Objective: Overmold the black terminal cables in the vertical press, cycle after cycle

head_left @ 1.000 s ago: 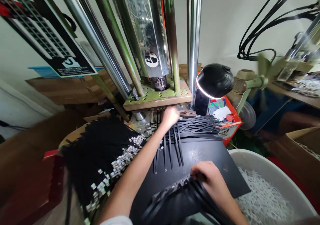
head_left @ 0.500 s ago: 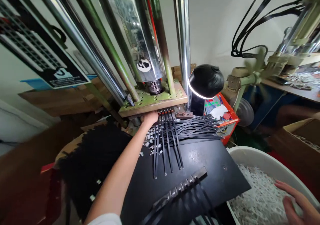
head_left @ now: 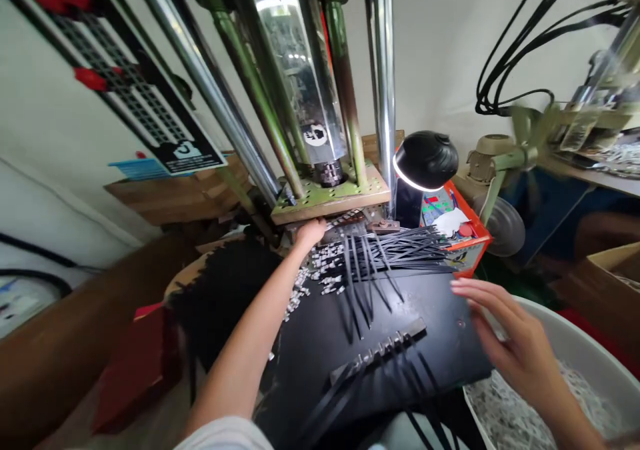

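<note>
The left hand (head_left: pixel 311 233) is gripping the rear bar (head_left: pixel 345 230), its cords (head_left: pixel 369 263) now shifting rightward. The right hand (head_left: pixel 517 333), fingers parted, is moving from tub (head_left: pixel 597 358) to board (head_left: pixel 440 303).

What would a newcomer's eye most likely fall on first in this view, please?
Probably the tall press at upper middle, with the left hand just below the front of its drilled plate. Next, perhaps, the black lamp with its bright ring, right of the press. At lower right, the open right hand shows against a white tub of pale scraps, near the right side of the dark board.
</note>
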A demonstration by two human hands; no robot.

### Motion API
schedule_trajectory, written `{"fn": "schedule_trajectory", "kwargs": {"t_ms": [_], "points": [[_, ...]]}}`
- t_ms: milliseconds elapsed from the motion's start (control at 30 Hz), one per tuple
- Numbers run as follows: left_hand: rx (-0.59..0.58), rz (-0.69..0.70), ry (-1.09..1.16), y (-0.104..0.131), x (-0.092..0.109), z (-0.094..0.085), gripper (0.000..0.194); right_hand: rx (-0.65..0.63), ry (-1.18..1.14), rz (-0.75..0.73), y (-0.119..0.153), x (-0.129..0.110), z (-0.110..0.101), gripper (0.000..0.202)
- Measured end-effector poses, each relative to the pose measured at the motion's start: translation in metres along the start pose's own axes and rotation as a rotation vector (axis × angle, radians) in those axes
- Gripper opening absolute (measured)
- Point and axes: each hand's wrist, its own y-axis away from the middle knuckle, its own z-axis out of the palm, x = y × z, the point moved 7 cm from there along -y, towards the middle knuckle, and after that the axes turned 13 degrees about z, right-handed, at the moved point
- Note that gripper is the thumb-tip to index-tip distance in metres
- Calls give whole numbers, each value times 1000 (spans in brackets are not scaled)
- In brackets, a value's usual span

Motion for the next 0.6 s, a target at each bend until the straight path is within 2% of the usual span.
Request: {"fn": "schedule_trajectory", "kwargs": {"t_ms": [67,133,200,233,300,367,467,600], "points": [[-49,-13,125,25,6,13,32,-114,-73,-149,-34,-36,26,26],[-42,17,247,55,19,24,38,-176,14,-210,-69,-58,63,24],[16,63,338,84,32,28,48,-215,268,-140,-107,-62,108,43],[55,81,367,97,36,28,52,-279,396,-96,-122,-59,133,52],[132,92,384,120,36,24,52,-430,546,-52,-141,-53,176,44],[199,72,353,138,27,19,46,-529,599,-49,-146,-52,201,35],[286,-11,266,155,4,13,39,-570,640,-74,-139,-58,206,34],[345,-158,183,162,-23,9,43,-536,667,-110,-139,-65,178,31]]}}
